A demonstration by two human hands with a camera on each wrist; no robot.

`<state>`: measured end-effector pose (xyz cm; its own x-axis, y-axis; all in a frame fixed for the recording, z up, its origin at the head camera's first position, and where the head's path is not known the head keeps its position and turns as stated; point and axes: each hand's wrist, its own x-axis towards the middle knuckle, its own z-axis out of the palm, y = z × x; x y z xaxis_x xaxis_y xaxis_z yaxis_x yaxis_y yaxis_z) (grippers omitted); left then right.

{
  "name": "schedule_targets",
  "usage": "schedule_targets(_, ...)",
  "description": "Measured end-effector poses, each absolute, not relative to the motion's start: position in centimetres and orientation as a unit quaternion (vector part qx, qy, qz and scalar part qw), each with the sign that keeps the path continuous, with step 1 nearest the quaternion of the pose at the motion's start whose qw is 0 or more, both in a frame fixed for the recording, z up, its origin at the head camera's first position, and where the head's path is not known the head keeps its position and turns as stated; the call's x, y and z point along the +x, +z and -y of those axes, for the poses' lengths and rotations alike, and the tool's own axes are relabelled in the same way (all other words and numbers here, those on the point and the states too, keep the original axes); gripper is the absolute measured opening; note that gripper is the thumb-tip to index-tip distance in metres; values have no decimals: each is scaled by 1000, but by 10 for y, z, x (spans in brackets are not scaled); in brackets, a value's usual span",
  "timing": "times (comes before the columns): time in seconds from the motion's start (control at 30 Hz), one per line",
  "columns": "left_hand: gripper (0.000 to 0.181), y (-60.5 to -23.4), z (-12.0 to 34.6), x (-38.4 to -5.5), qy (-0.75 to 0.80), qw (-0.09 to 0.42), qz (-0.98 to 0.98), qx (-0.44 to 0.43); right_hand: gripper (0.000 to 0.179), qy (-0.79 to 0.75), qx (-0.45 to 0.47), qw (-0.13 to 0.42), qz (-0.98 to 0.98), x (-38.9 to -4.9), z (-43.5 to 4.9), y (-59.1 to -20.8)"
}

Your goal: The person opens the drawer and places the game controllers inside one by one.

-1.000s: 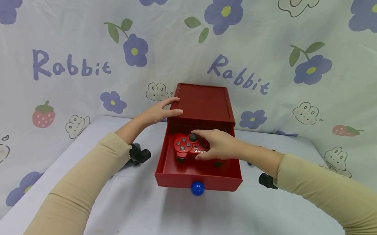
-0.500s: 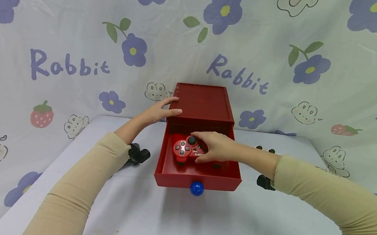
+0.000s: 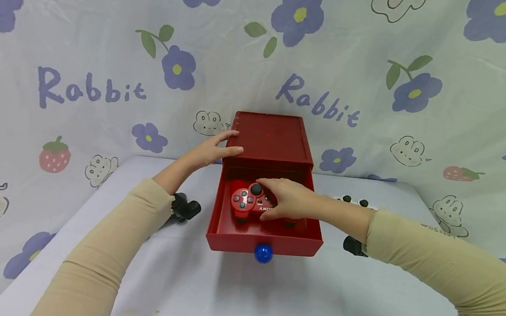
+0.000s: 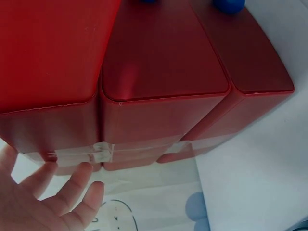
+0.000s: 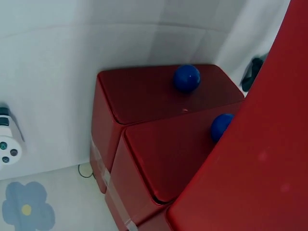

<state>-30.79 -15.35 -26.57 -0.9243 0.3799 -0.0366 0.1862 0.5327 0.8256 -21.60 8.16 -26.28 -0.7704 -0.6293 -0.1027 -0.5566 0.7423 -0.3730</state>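
A red game controller (image 3: 248, 208) marked SONY lies in the pulled-out top drawer (image 3: 235, 243) of a red drawer unit (image 3: 270, 138). My right hand (image 3: 292, 200) grips the controller from the right, thumb on the near side and fingers on the far side, covering its right half. A blue ball knob (image 3: 263, 253) sticks out from the drawer front. My left hand (image 3: 212, 149) rests against the unit's upper left edge, its fingers spread and nearly straight. The left wrist view shows that hand (image 4: 57, 197) beside the taped drawer casings. The right wrist view does not show the right hand.
Lower drawers (image 5: 154, 91) with blue knobs stand under the opened one. Left of the unit lies a black object (image 3: 184, 208), partly behind my left wrist. A white controller (image 5: 8, 142) is on the table to the right, mostly hidden by my forearm in the head view.
My right hand and the red controller have sunk slightly into the drawer and toward me. The left hand stays at the unit's edge.
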Motion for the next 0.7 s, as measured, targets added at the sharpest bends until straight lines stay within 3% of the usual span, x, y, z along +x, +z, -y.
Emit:
schedule_targets(0.3, 66, -253, 150, -295, 459, 118, -866, 162, 78, -178, -332, 113, -920, -214, -88, -253)
schedule_targets(0.7, 65, -239, 143, -277, 458, 120, -866, 159, 68, -253, -362, 41, -896, -180, -105, -218)
